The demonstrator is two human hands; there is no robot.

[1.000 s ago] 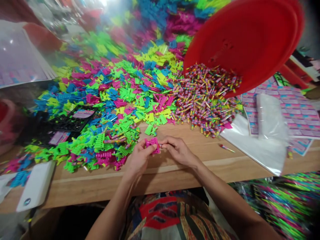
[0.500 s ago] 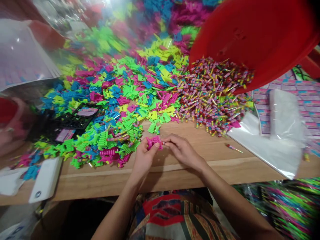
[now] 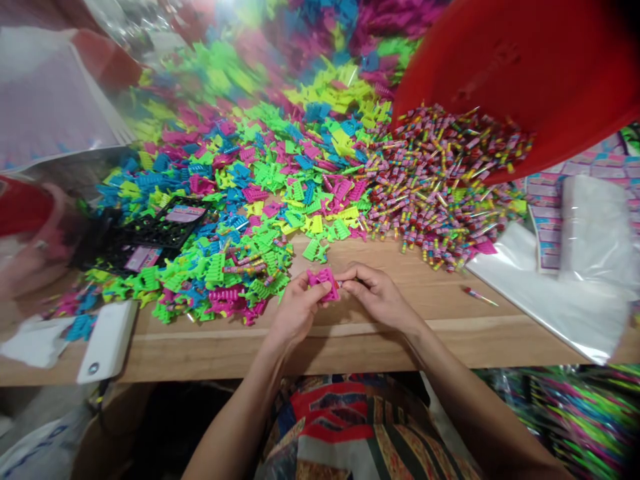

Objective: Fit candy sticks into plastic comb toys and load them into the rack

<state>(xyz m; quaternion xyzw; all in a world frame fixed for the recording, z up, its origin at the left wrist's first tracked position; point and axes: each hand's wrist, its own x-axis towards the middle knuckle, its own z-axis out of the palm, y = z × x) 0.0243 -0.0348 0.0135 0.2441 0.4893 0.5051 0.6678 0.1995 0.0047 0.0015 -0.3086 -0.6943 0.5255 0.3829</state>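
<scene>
Plastic piece (image 3: 330,276) in left hand (image 3: 298,311)

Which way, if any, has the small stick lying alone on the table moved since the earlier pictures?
No: the small stick keeps its place just left of the plastic sheet; the camera's view shifted.

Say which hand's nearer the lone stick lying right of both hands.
Right. The right hand is left of the lone stick, across the wooden tabletop; the left hand is farther left, holding a pink plastic piece.
</scene>
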